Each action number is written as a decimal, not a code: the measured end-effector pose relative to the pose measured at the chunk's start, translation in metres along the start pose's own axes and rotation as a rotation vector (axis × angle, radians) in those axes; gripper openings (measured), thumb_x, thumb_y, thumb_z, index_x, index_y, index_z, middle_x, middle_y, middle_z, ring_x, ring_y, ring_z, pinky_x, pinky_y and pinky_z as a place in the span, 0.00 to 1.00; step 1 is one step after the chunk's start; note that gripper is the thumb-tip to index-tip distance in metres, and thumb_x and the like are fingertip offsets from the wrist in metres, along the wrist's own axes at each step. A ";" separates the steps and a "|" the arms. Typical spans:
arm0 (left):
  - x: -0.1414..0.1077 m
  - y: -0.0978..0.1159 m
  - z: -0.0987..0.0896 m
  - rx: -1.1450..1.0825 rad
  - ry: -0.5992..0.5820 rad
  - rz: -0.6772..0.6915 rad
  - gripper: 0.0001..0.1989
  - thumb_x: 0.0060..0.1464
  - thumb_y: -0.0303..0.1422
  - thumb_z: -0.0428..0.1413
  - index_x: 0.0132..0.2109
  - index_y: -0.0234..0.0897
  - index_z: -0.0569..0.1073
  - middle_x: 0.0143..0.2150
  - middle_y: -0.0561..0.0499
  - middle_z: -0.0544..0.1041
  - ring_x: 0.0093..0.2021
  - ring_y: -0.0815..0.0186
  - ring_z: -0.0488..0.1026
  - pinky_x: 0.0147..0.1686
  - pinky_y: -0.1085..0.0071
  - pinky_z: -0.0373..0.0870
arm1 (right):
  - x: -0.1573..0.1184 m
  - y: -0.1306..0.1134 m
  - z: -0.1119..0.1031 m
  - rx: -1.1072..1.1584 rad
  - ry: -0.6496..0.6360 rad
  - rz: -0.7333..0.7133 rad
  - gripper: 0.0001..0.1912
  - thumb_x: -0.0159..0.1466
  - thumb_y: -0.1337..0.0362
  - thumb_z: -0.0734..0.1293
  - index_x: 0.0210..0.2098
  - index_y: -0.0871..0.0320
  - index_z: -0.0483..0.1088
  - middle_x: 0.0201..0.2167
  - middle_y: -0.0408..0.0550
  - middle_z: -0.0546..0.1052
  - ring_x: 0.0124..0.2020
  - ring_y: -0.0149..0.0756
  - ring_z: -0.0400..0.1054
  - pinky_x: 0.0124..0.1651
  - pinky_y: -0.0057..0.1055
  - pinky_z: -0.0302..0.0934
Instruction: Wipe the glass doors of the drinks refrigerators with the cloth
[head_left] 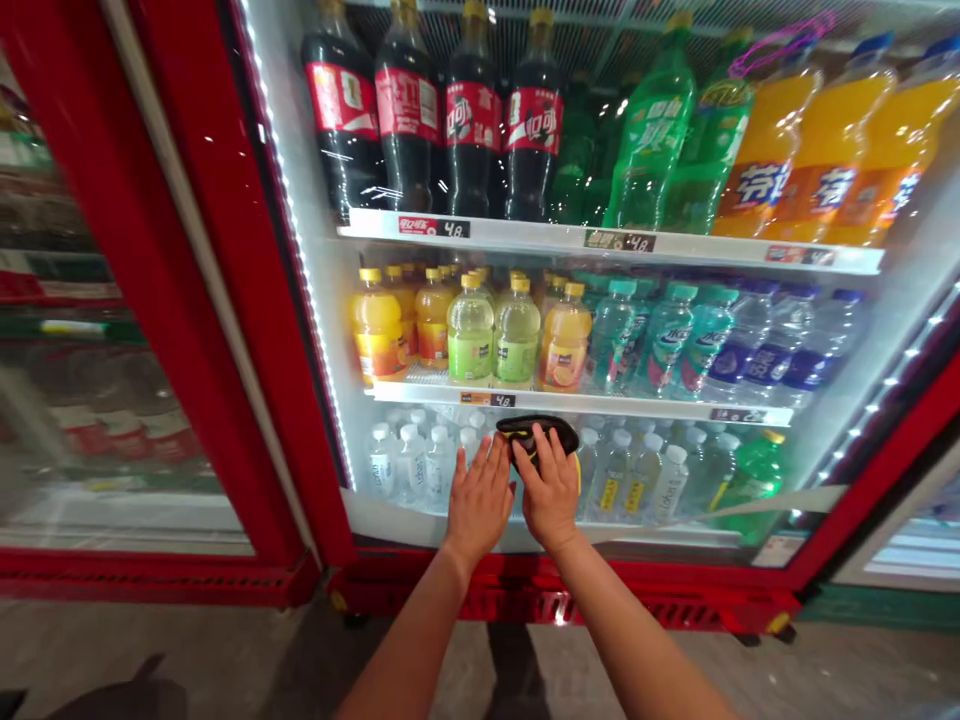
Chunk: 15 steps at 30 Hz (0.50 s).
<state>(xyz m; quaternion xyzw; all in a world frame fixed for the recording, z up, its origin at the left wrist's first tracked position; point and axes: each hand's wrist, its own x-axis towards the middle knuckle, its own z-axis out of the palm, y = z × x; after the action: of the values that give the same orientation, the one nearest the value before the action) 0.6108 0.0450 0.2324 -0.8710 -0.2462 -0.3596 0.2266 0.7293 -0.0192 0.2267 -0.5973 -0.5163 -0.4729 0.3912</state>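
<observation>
My left hand (pixel 480 500) is stretched out in front of the lit drinks cooler. Its fingers are straight, pointing up, and the tips reach the left edge of a black, soft-looking item with yellow trim (pixel 538 432). Beside it, my right hand (pixel 553 490) bends its fingers over the same black item and holds it up. The item's exact kind is unclear, since both hands partly cover it. Behind it stand small clear water bottles (pixel 435 465) on the bottom shelf. Both hands come close together, near the thumbs.
Above are a shelf of small juice bottles (pixel 470 335) and a top shelf of large cola bottles (pixel 469 120), green bottles (pixel 652 130) and orange soda bottles (pixel 825 150). The cooler's red frame (pixel 562 575) runs below my hands. Another red-framed cooler (pixel 172 300) stands left.
</observation>
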 end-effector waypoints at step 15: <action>-0.003 -0.053 -0.024 0.033 0.075 -0.101 0.31 0.66 0.31 0.46 0.73 0.30 0.50 0.74 0.41 0.55 0.75 0.57 0.44 0.73 0.52 0.43 | 0.044 -0.048 0.008 0.029 -0.121 -0.076 0.27 0.69 0.73 0.60 0.66 0.49 0.63 0.71 0.56 0.59 0.74 0.49 0.45 0.65 0.52 0.53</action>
<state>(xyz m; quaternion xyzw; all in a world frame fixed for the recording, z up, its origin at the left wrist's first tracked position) 0.5650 0.0717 0.2567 -0.8396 -0.2870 -0.3989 0.2315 0.6845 0.0073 0.2661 -0.5990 -0.5680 -0.4431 0.3496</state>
